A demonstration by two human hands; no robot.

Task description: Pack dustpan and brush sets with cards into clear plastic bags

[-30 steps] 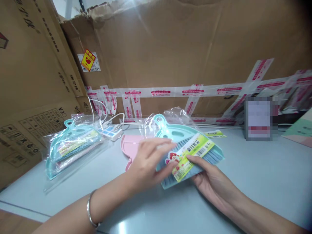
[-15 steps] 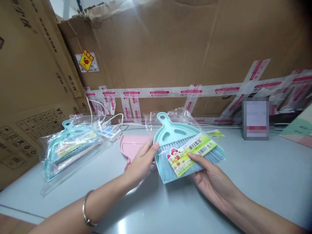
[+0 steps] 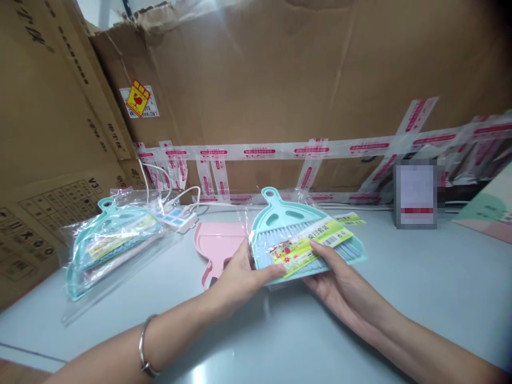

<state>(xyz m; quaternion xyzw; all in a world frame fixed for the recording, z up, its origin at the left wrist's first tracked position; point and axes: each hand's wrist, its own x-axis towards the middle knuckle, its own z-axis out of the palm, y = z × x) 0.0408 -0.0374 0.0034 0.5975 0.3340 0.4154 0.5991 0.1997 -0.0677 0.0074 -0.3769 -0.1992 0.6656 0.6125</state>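
Both hands hold a turquoise dustpan and brush set [image 3: 288, 216] in clear plastic wrap, raised over the table. A green and yellow label lies across the blue-grey bristles. My left hand [image 3: 242, 274] grips the lower left corner, thumb on top and fingers hidden beneath. My right hand [image 3: 336, 282] clasps the lower right edge, its thumb on the label and the other fingers under the pan. Behind my left hand lies a pink dustpan [image 3: 220, 242], partly covered by it. At the left rests another wrapped turquoise dustpan set [image 3: 116, 240].
A white power strip [image 3: 178, 217] with plugged-in cables lies at the back of the grey table [image 3: 420, 298]. Large cardboard boxes [image 3: 256, 80] wall off the back and left. A blurred upright panel [image 3: 416, 194] and a green and pink box [image 3: 492, 208] stand at the right.
My left hand has slid from the pan's left side down to its lower left corner, thumb now over the label's edge. The pan's front edge has tipped up slightly.
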